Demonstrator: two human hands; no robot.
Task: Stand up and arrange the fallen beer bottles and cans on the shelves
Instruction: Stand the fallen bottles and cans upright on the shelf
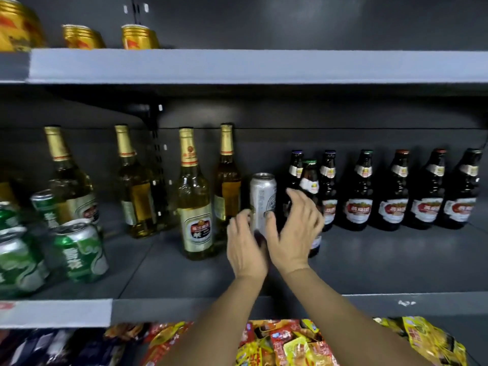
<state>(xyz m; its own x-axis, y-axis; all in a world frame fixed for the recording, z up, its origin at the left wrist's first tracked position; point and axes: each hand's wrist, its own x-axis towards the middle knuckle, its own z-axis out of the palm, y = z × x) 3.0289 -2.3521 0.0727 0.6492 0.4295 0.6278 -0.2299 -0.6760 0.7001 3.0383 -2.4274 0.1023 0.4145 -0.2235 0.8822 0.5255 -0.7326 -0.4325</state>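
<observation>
Item one: silver can [262, 199], upright, mid-shelf, set back from the front edge of the dark middle shelf [369, 260], between the gold-foil bottles and the brown ones. My left hand [244, 247] has its fingers curled toward the can's lower left side, tips at or just touching the metal (I cannot tell if they truly grip). My right hand [294, 233] is spread wide, fingers relaxed, thumb near the can's right side, palm in front of a brown bottle with a green cap [309, 180] that stands forward of its row. Item two: row of brown bottles [396, 191], upright along the back toward the right end. Item three: four gold-foil bottles [194, 196], upright, left of the can, the nearest one closest to the front edge. Item four: green cans [79, 249], clustered at the left end, some tilted. Item five: gold cans [138, 37], left end of the upper shelf. Item six: snack packets [290, 344], heaped on the level below the front edge.
</observation>
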